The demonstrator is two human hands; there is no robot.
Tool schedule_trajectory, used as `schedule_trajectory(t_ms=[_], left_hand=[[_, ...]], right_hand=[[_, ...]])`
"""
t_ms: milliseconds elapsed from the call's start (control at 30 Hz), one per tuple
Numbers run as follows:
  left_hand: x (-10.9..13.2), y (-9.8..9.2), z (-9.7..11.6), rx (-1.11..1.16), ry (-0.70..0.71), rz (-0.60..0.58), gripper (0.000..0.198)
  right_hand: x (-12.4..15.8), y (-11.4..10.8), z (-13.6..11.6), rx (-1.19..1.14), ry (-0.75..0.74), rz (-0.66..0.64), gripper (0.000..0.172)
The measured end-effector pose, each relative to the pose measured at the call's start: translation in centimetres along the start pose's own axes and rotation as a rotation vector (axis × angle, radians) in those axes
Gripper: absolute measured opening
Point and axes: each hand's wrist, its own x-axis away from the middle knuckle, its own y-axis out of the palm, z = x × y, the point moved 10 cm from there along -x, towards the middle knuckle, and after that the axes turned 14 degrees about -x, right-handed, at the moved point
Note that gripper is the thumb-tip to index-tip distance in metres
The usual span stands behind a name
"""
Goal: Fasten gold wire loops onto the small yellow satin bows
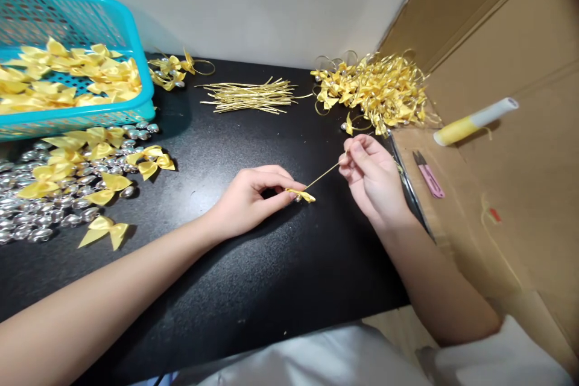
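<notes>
Over the middle of the black bench (271, 277), the left hand (246, 199) is pinching a yellow bow (308, 196) between thumb and fingers. Toward two o'clock from it, the right hand (373, 172) is gripping the far end of a thin gold strand (322, 175), which is running straight between the two hands. The bow is looking light, soft and smooth, so it is probably slipping and creasing easily; its middle is seeming the best place to hold, sparing the tails. The strand is appearing thin and bendable yet fairly firm, best suiting a fingertip pinch near its end.

At nine o'clock, spare bows (108, 229) are lying on and beside shiny silver beads (40, 234), likely hard and ready to roll. Pink snips (429, 180) are resting off the bench at three o'clock. Farther off, cut strands (251, 96) are lying bundled at eleven o'clock, looped bow pieces (375, 90) are heaping up past one o'clock, and a turquoise basket (145, 91) is holding more bows at ten o'clock. No brand, label or writing is showing readably.
</notes>
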Motion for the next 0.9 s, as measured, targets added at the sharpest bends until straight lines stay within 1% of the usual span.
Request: schedule_trajectory(t_ms=[100,233,333,533,633,733,800,900], left_hand=[[0.0,0.2,-0.2,0.085,-0.042,-0.011,0.017],[0.3,1.0,-1.5,0.224,-0.193,-0.052,0.016],[0.6,1.7,-2.1,0.309,-0.273,-0.079,0.018],[0.7,2.3,-2.2,0.325,-0.341,-0.147,0.018],[0.5,2.1,-2.2,0.384,-0.337,-0.129,0.014],[0.3,1.7,-2.2,0.491,-0.313,-0.063,0.005],[0.5,1.8,-2.6,0.614,-0.346,-0.024,0.004],[0.9,2.7,-3.0,0.840,-0.432,-0.033,0.007]], right_hand=[[-0.4,-0.7,-0.3,-0.027,-0.003,0.037,0.026],[-0.7,-1.3,0.0,-0.061,0.018,0.072,0.022],[-0.8,-1.5,0.3,-0.093,0.030,0.088,0.021],[-1.0,-2.0,0.7,-0.115,0.044,0.115,0.022],[-1.0,-2.0,1.0,-0.095,0.055,0.101,0.021],[-0.9,-1.5,1.4,-0.068,0.090,0.057,0.023],[-0.7,-1.3,1.7,-0.047,0.114,0.033,0.024],[-0.5,-1.1,2.0,-0.048,0.144,0.033,0.027]])
